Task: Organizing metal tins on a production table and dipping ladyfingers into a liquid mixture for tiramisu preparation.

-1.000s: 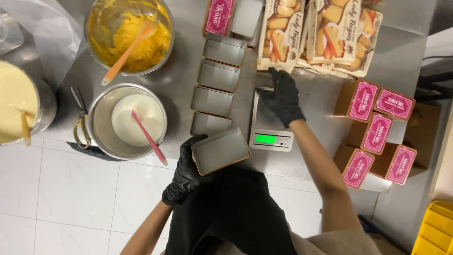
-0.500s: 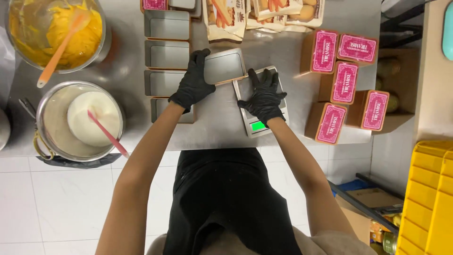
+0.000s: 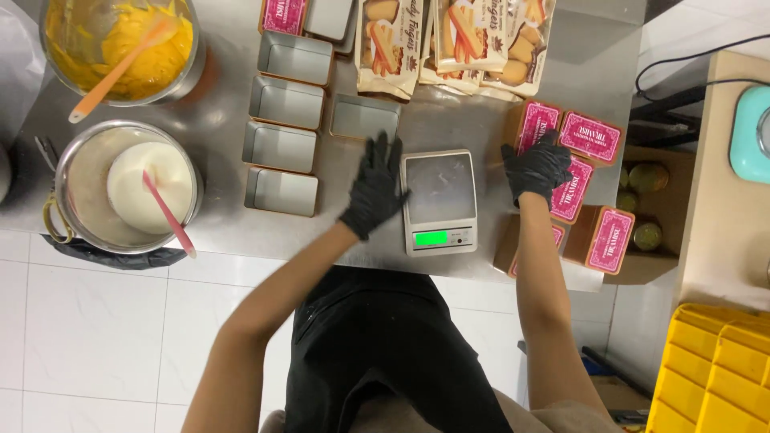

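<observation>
My left hand (image 3: 375,186), in a black glove, hovers open with fingers spread just left of a small digital scale (image 3: 439,200). The scale's platform is bare and its display glows green. An empty rectangular metal tin (image 3: 365,118) lies just beyond my left fingertips. My right hand (image 3: 536,166), also gloved, rests with curled fingers on a group of pink-lidded boxes (image 3: 591,138) right of the scale. Whether it grips one is unclear.
Several more empty tins (image 3: 280,147) stand in a column to the left. A bowl of yellow cream (image 3: 120,48) with an orange spatula and a pot of white cream (image 3: 128,188) with a pink spatula sit far left. Biscuit packs (image 3: 449,40) lie at the back. A yellow crate (image 3: 714,369) stands lower right.
The tin my left hand held by the scale now lies on the counter beyond it, released. My right hand has left the scale and gone right onto the pink-lidded boxes.
</observation>
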